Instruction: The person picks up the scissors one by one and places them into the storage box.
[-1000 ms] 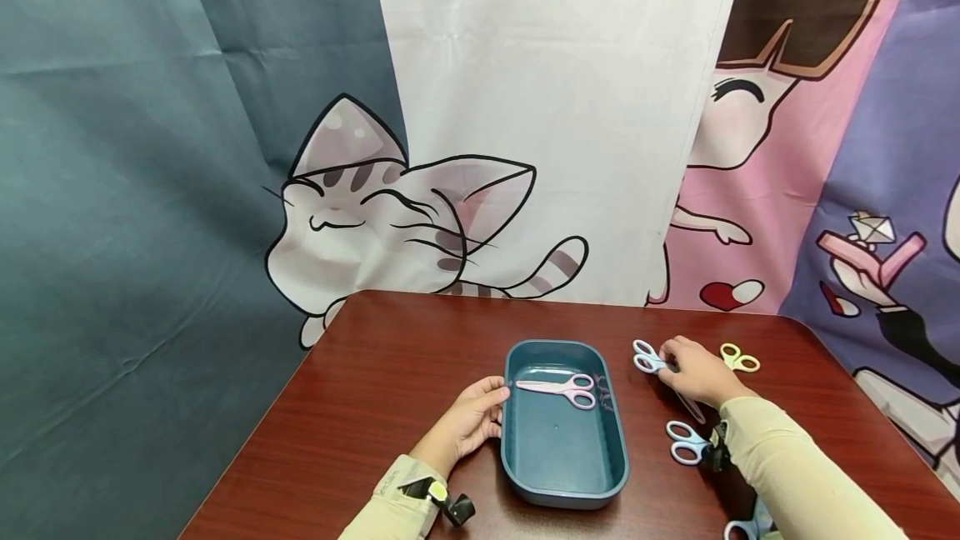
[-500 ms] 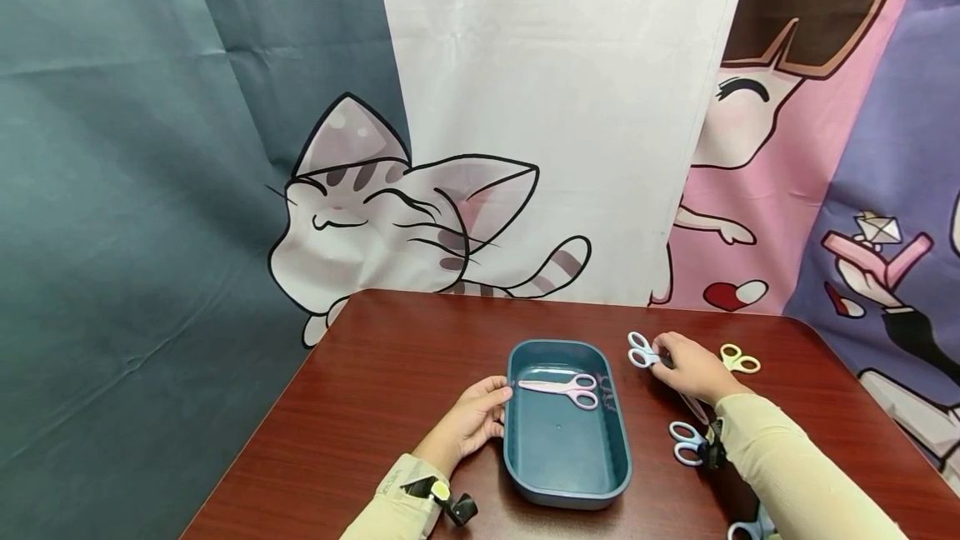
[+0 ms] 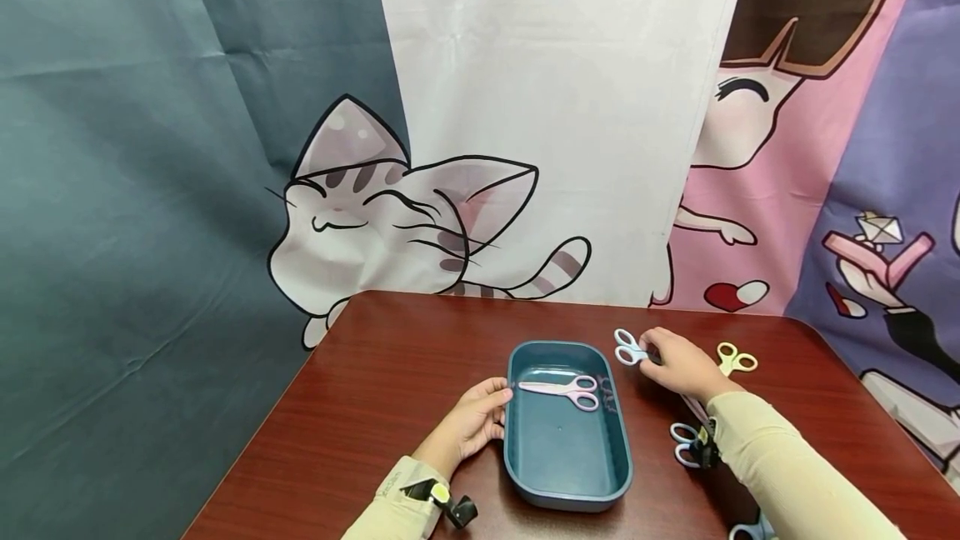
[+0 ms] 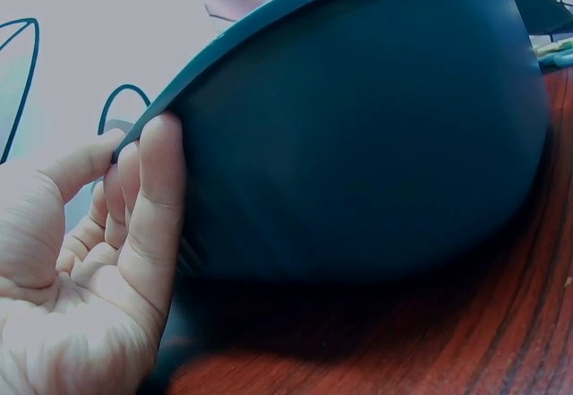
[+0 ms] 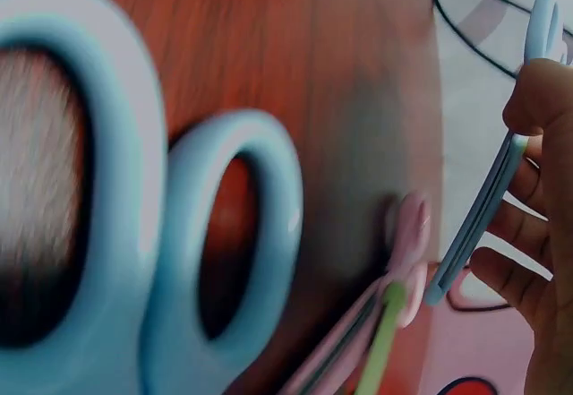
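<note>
At the left long side of a teal bin (image 3: 558, 448), my left hand (image 3: 468, 417) pinches the rim; in the left wrist view, thumb and fingers sit on either side of that rim (image 4: 260, 21). A pair of pink scissors (image 3: 567, 390) lies in the upper part of the bin. To the right of the bin, my right hand (image 3: 678, 363) grips light-blue scissors (image 3: 637, 353), handles pointing left. The right wrist view shows these scissors (image 5: 483, 209) raised off the table, pinched between thumb and fingers, their blades closed.
Yellow scissors (image 3: 727, 365) lie behind my right wrist. Blue scissors (image 3: 681, 426) lie under the right forearm, more blue handles (image 3: 759, 530) near the front edge. Pink scissors (image 5: 410, 234) and a green piece (image 5: 385, 332) show in the right wrist view. A printed curtain (image 3: 562, 107) hangs behind the table.
My right hand has moved left and slightly up with the blue scissors, closer to the bin. The left hand and bin stay about where they were.
</note>
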`<state>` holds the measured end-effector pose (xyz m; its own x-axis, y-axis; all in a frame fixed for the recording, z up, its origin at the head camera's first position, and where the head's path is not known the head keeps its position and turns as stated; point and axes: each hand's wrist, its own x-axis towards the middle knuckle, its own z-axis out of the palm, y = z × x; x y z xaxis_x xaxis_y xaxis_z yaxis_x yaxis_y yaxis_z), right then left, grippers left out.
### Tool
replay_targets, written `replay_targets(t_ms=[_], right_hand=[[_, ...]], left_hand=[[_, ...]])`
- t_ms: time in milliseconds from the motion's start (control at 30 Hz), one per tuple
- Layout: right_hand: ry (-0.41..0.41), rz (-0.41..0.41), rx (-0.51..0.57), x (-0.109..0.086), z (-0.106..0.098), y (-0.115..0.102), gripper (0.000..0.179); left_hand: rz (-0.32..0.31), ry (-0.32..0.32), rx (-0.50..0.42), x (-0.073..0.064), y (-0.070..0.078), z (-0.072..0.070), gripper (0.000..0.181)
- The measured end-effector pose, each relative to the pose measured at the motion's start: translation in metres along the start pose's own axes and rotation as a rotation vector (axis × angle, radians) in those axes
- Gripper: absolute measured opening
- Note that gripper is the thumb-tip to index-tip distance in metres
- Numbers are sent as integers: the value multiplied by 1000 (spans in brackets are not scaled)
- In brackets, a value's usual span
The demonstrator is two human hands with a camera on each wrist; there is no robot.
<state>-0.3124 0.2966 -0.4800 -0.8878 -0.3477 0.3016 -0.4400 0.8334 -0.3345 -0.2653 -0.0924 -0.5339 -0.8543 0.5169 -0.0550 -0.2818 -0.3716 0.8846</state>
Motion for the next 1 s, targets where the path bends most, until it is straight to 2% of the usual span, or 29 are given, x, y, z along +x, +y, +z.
replay_targets(t_ms=[367, 833, 1000], right_hand=[[5, -60, 10, 18, -3, -38, 17], [-28, -198, -63, 26, -1, -91, 16], [-45, -218, -71, 27, 4, -106, 17]], left_hand=[[-3, -4, -8, -1, 1, 0, 4], [5, 10, -3, -1, 1, 0, 5], [1, 7, -2, -1, 1, 0, 6]])
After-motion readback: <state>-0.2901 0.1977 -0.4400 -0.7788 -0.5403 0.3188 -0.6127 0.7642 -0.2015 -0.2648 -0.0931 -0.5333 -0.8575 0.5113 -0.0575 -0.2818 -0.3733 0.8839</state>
